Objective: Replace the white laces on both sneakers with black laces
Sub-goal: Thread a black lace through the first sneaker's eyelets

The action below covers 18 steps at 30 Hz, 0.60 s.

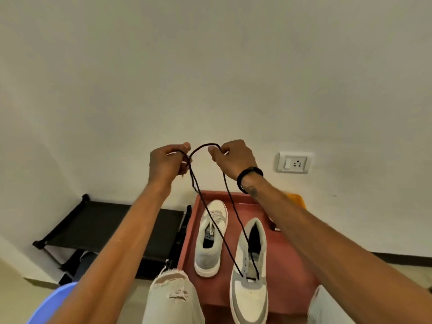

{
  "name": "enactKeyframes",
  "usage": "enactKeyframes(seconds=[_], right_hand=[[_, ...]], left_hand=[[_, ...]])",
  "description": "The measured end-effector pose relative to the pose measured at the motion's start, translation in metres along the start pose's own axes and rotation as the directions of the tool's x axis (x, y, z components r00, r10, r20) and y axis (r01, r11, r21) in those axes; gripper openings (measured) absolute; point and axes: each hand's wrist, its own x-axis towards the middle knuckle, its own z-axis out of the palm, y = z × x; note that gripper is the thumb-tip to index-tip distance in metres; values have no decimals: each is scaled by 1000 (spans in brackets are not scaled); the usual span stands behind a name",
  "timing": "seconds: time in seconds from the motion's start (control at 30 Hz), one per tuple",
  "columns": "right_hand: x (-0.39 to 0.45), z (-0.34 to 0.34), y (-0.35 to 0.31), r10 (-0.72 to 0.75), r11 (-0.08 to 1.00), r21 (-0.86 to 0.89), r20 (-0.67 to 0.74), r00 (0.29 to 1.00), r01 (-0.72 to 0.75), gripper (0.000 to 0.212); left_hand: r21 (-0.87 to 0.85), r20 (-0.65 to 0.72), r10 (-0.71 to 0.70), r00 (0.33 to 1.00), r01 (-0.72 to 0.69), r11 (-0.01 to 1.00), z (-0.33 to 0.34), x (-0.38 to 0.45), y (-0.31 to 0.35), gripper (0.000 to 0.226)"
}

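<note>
Two white-and-grey sneakers stand on a red tray (289, 265). The nearer sneaker (250, 277) has a black lace (224, 232) threaded through its lowest eyelets, and both strands rise to my raised hands. My left hand (168, 162) pinches one end and my right hand (231, 157) pinches the other, with a loop of lace arching between them. The farther sneaker (211, 237), left of the first, still carries white laces (214, 218).
A low black shoe rack (112, 228) stands left of the tray against the white wall. A wall socket (294, 163) is at the right. A blue plastic object (53, 302) sits at lower left. My knees in light ripped trousers (173, 298) frame the tray.
</note>
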Motion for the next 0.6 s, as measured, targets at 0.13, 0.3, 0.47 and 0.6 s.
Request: enactKeyframes(seconds=[0.13,0.3,0.47,0.6], right_hand=[[11,-5,-38,28,975,218,102,994,-50,37],[24,-25,-88,15,897,429,214,977,-108,21],[39,-55,-130,-102,908,417,170,980,22,15],[45,-80,-147,-174,930,344,94,980,132,20]], left_hand=[[-26,42,38,998,-37,999,-14,22,40,18],[-92,62,94,994,-88,992,-18,37,88,13],[-32,63,200,978,-198,980,-23,47,139,16],[115,63,311,949,-316,942,-20,52,172,17]])
